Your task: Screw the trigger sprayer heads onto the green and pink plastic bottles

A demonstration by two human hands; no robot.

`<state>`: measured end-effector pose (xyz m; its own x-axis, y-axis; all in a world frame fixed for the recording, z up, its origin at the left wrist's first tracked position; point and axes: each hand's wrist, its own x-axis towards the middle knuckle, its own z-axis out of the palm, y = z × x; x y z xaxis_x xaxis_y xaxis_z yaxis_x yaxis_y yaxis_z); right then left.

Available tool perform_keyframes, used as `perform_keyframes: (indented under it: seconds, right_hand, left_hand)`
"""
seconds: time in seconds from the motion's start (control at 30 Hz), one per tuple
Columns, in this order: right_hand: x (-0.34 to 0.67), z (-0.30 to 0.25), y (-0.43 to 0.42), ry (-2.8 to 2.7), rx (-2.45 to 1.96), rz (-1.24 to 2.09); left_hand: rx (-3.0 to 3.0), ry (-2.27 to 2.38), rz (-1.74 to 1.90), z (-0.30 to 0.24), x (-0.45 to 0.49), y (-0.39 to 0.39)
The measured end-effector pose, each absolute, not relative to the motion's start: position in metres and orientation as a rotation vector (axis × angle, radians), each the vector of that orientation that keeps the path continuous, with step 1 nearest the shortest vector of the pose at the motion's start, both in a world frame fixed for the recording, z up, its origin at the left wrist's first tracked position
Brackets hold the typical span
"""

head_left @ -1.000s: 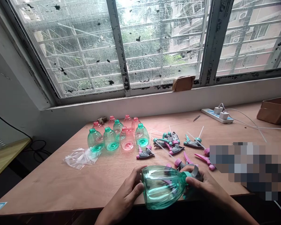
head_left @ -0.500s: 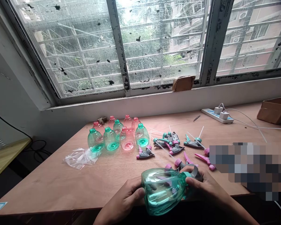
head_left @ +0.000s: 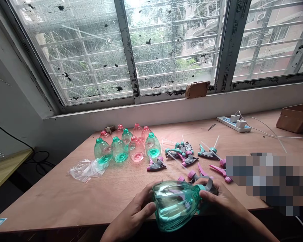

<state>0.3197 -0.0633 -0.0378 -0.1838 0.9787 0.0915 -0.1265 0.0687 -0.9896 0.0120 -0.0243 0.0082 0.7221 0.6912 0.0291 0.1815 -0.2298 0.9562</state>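
Note:
A clear green spray bottle (head_left: 175, 205) lies sideways between my hands at the table's front edge, its neck to the right. My left hand (head_left: 136, 210) grips the base end, with the thumb on the near side and fingers partly hidden behind. At the neck, my right hand (head_left: 217, 196) is closed around the green collar and grey trigger spray head (head_left: 210, 185). Just beyond lie several loose trigger spray heads (head_left: 189, 158), grey with pink or green parts and thin white tubes. Several green bottles (head_left: 120, 150) and red bottles (head_left: 137, 150) stand upright farther back, without spray heads.
Clear plastic bags (head_left: 87, 170) lie left of the bottles on the wooden table (head_left: 53, 198). A white power strip (head_left: 233, 124) with plugs and cables sits at the back right, near a cardboard box (head_left: 294, 119). A blurred patch hides the right side.
My left hand has shifted slightly on the bottle's base, its fingers now higher around the far side. The bottle and right hand stay almost in place.

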Motion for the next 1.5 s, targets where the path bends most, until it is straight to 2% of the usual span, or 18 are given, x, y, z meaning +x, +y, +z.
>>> perform_keyframes:
  seconds: [0.37, 0.57, 1.0, 1.23, 1.5]
  right_hand:
    - [0.319, -0.039, -0.063, -1.295, -0.950, 1.348]
    - [0.319, -0.042, -0.062, -1.268, -0.942, 1.367]
    - [0.318, -0.038, -0.064, -1.296, -0.919, 1.393]
    - [0.319, -0.040, -0.063, -1.324, -0.943, 1.381]
    - [0.320, -0.038, -0.065, -1.297, -0.957, 1.371]
  left_hand:
    - [1.800, 0.632, 0.435, 0.017, 0.016, -0.023]
    - [1.799, 0.719, 0.574, 0.007, 0.012, -0.022]
    - [1.759, 0.639, 0.424, 0.010, 0.015, -0.021]
    - [1.727, 0.681, 0.597, 0.000, 0.010, -0.020]
    - [1.779, 0.670, 0.521, 0.011, 0.015, -0.023]
